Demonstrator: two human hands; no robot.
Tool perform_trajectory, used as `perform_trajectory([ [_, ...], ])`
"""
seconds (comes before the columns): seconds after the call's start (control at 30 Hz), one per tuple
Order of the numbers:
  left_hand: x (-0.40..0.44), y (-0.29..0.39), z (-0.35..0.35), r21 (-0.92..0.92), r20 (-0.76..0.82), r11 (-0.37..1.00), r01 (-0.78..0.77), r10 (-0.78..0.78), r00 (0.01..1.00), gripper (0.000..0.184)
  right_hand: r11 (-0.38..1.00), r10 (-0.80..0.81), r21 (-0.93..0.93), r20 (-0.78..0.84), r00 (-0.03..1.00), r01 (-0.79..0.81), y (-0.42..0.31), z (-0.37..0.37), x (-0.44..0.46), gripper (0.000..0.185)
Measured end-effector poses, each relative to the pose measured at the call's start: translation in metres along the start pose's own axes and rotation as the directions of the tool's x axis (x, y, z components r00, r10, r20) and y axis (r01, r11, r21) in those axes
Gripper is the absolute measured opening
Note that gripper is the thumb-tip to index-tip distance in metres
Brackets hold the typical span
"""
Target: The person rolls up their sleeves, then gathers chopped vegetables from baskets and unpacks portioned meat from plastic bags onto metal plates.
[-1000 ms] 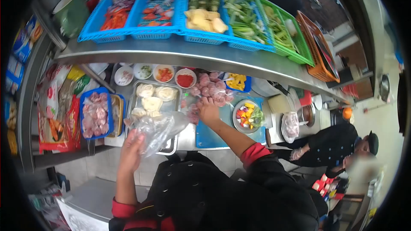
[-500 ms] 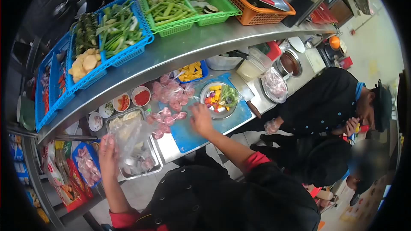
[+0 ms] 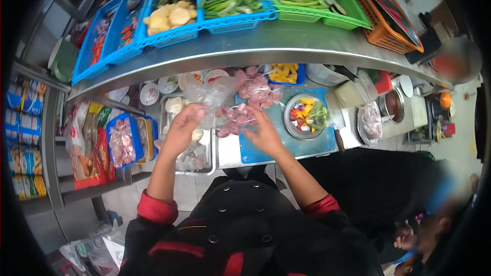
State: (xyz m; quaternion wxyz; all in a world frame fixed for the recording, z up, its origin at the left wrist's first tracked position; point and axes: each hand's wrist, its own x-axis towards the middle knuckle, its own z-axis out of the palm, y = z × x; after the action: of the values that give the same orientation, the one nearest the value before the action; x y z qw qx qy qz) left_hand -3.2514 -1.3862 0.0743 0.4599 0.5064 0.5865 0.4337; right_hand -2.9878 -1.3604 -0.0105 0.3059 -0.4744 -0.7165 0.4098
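Observation:
My left hand pinches a clear plastic bag, which hangs over the back of a metal tray. In the tray lie pale pieces and bagged portions. My right hand has its fingers apart, beside small bags of pink meat; whether it touches them I cannot tell. More bagged meat is piled just behind. To the right, a metal bowl of chopped yellow, red and purple vegetables with green leaves stands on a blue cutting board.
Above the counter runs a steel shelf with blue baskets, a green basket and an orange basket. Small bowls line the back left. A knife handle lies at the board's right edge. People stand at right.
My left hand has lifted the plastic bag up and back from the tray's front. My right hand has moved from beside the metal bowl to the bagged meat. The view has swung right.

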Motion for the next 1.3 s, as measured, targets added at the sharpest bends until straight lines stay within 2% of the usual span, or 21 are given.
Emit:
perform_trajectory([
  [0.07,-0.009,-0.005,0.002,-0.024,0.048,1.000,0.014,-0.013,0.999,0.025,0.993,0.025,0.113,0.038,0.999,-0.029,-0.032,0.009,0.010,0.073],
  [0.13,-0.018,-0.032,0.000,-0.021,0.310,0.997,0.075,-0.064,0.948,0.024,0.974,0.041,0.220,0.100,0.994,-0.062,-0.044,0.026,0.019,0.076],
  [0.2,-0.035,-0.043,0.015,0.011,0.473,0.999,-0.047,0.036,0.880,0.025,0.958,-0.285,0.075,0.203,0.937,0.275,-0.033,0.043,0.031,0.078],
  [0.3,-0.060,-0.048,0.016,0.113,0.251,0.978,-0.178,0.145,0.957,0.030,0.935,-0.331,-0.044,0.237,0.913,0.351,-0.003,0.069,0.048,0.046],
  [0.37,-0.072,-0.047,0.000,0.207,-0.110,0.967,-0.151,0.177,0.978,0.036,0.952,-0.201,-0.215,0.099,0.975,0.218,0.001,0.064,0.061,0.041],
  [0.47,-0.098,-0.062,-0.057,0.212,-0.374,0.976,-0.054,0.132,0.918,0.033,0.870,-0.303,-0.379,0.096,0.948,0.316,0.037,0.061,0.091,0.053],
  [0.53,-0.111,-0.086,-0.115,0.213,-0.520,0.977,-0.027,0.137,0.843,0.027,0.850,-0.039,-0.496,0.277,0.960,0.177,0.036,0.051,0.091,0.066],
  [0.6,-0.122,-0.083,-0.176,0.405,-0.635,0.911,0.072,0.223,0.740,0.018,0.853,-0.059,-0.478,0.310,0.949,0.209,0.008,0.034,0.094,0.072],
  [0.7,-0.127,-0.070,-0.225,0.476,-0.649,0.776,0.414,-0.007,0.761,0.021,0.855,-0.067,-0.470,0.321,0.945,0.220,-0.009,0.020,0.094,0.080],
  [0.73,-0.125,-0.072,-0.225,0.476,-0.650,0.781,0.404,0.003,0.760,0.021,0.853,-0.063,-0.479,0.301,0.952,0.207,-0.012,0.017,0.095,0.083],
  [0.8,-0.112,-0.086,-0.215,0.821,-0.560,0.342,0.458,0.324,0.762,0.021,0.841,-0.022,-0.519,0.251,0.968,0.154,-0.023,0.017,0.094,0.088],
  [0.87,-0.104,-0.101,-0.209,0.833,-0.552,0.286,0.473,0.383,0.741,0.021,0.850,-0.154,-0.492,0.106,0.982,0.186,-0.022,0.016,0.095,0.090],
  [0.93,-0.100,-0.105,-0.215,0.712,-0.642,0.533,0.457,0.231,0.731,0.019,0.948,-0.130,-0.284,0.064,0.989,0.143,-0.024,0.006,0.093,0.091],
  [1.0,-0.108,-0.099,-0.230,0.705,-0.618,0.566,0.428,0.193,0.762,0.023,0.994,-0.091,-0.055,0.037,0.995,0.093,-0.020,-0.010,0.081,0.093],
  [1.07,-0.121,-0.101,-0.253,0.487,-0.654,0.824,0.289,0.125,0.746,0.024,0.987,0.100,0.105,0.221,0.970,-0.125,-0.010,-0.032,0.065,0.084],
  [1.1,-0.125,-0.101,-0.272,0.277,-0.649,0.933,0.229,0.007,0.761,0.024,0.987,0.096,0.110,0.210,0.973,-0.121,-0.018,-0.036,0.057,0.084],
  [1.13,-0.126,-0.102,-0.285,0.046,-0.615,0.984,0.172,-0.108,0.781,0.024,0.978,0.189,-0.125,0.226,0.956,-0.164,-0.028,-0.043,0.048,0.069],
  [1.17,-0.131,-0.081,-0.289,-0.089,-0.600,0.991,0.104,-0.137,0.788,0.020,0.915,0.282,-0.354,0.221,0.934,-0.193,-0.034,-0.046,0.042,0.055],
  [1.2,-0.135,-0.068,-0.299,-0.175,-0.554,0.978,0.115,-0.194,0.810,0.020,0.917,0.274,-0.351,0.215,0.937,-0.188,-0.031,-0.045,0.038,0.055],
  [1.27,-0.138,-0.046,-0.303,-0.417,-0.478,0.907,0.048,-0.264,0.838,0.018,0.897,0.339,-0.293,-0.025,0.940,-0.332,-0.014,-0.037,0.034,0.033],
  [1.3,-0.136,-0.044,-0.304,-0.412,-0.487,0.910,0.039,-0.256,0.835,0.018,0.941,0.325,-0.096,-0.013,0.945,-0.325,-0.009,-0.030,0.032,0.026],
])
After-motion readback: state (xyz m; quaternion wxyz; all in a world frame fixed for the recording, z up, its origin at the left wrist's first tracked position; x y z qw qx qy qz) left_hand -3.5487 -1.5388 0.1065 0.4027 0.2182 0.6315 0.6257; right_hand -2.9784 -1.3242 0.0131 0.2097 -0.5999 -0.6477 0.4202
